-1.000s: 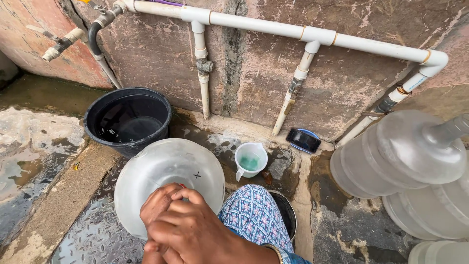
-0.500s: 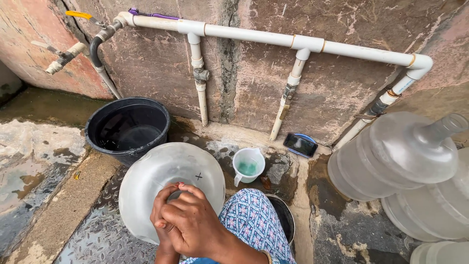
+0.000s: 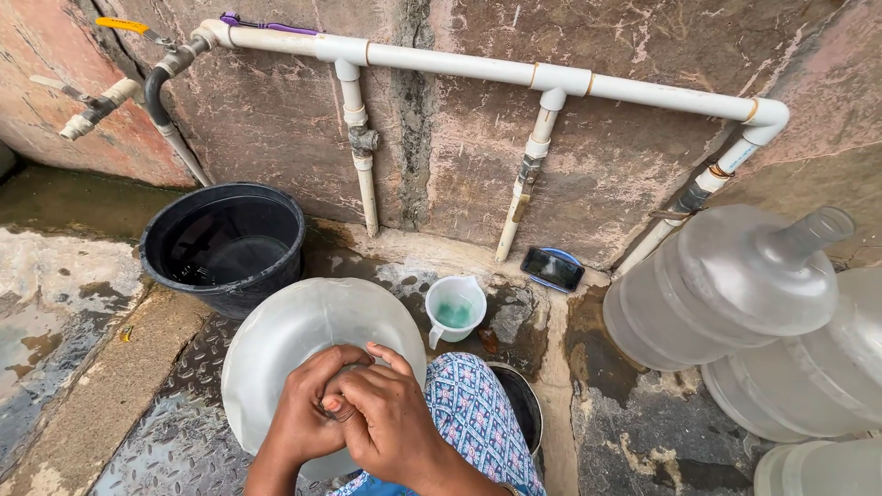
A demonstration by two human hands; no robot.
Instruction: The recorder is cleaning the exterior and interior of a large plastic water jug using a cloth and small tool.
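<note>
- Head view: left hand (image 3: 308, 409) and right hand (image 3: 386, 418) are clasped together over the neck end of a large translucent water jug (image 3: 303, 340), which lies tilted on the wet metal floor plate (image 3: 175, 441).
- Grip state: fingers of both hands curled and pressed together around the jug's mouth; the mouth itself is hidden under them.
- Jug body extends away from the hands, toward the wall.
- Black bucket (image 3: 225, 243) stands just beside the jug, up and to the left.
- Small cup with green liquid (image 3: 455, 308) sits near the jug's right edge.
- More clear jugs (image 3: 726, 285) are stacked well apart at right.
- White pipes (image 3: 514, 73) run along the wall.
</note>
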